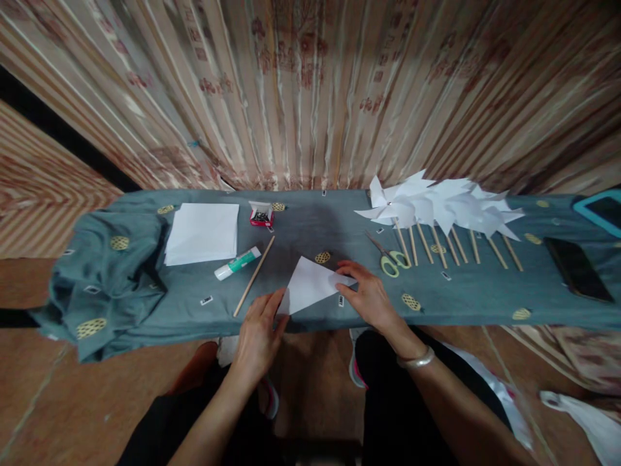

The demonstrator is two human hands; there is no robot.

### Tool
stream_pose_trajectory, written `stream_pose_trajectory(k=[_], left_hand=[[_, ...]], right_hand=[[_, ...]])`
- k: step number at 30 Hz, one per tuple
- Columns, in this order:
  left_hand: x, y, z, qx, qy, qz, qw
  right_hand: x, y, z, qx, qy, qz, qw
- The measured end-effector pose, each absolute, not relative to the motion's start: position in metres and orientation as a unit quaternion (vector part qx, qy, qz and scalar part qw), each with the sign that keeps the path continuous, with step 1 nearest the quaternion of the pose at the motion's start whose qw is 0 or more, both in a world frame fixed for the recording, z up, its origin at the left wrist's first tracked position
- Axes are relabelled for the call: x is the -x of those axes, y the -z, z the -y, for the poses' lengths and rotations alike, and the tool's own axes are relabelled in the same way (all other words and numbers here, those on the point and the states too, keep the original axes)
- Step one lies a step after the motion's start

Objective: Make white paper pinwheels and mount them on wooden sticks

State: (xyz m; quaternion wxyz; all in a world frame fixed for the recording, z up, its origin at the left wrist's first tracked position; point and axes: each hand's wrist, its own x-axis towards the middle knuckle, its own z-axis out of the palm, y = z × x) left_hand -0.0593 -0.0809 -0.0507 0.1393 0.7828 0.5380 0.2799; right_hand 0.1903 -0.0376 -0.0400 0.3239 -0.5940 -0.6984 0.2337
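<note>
A white sheet folded into a triangle lies on the grey-green cloth at the bench's front edge. My left hand rests with its fingers stretched flat against the triangle's left corner. My right hand presses flat on the triangle's right corner, fingers spread. A wooden stick lies just left of the paper, beside a glue stick. Yellow-green scissors lie right of my right hand.
A stack of white paper and a small red box of pins sit at the left. Several finished white paper pinwheels on sticks lie at the right, then a dark phone and a teal-cased device. Striped curtain behind.
</note>
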Motion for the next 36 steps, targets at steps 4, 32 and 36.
stream_pose_trajectory(k=[4, 32, 36], left_hand=[[0.059, 0.046, 0.080, -0.758, -0.308, -0.549, 0.173], [0.016, 0.005, 0.046, -0.242, -0.448, -0.534, 0.675], [0.008, -0.012, 0.035, -0.211, -0.506, -0.510, 0.663]], right_hand=[[-0.193, 0.037, 0.040, 0.587, -0.287, 0.672, 0.349], [-0.243, 0.014, 0.028, 0.643, -0.115, 0.659, 0.373], [-0.258, 0.023, 0.028, 0.718, 0.023, 0.662, 0.213]])
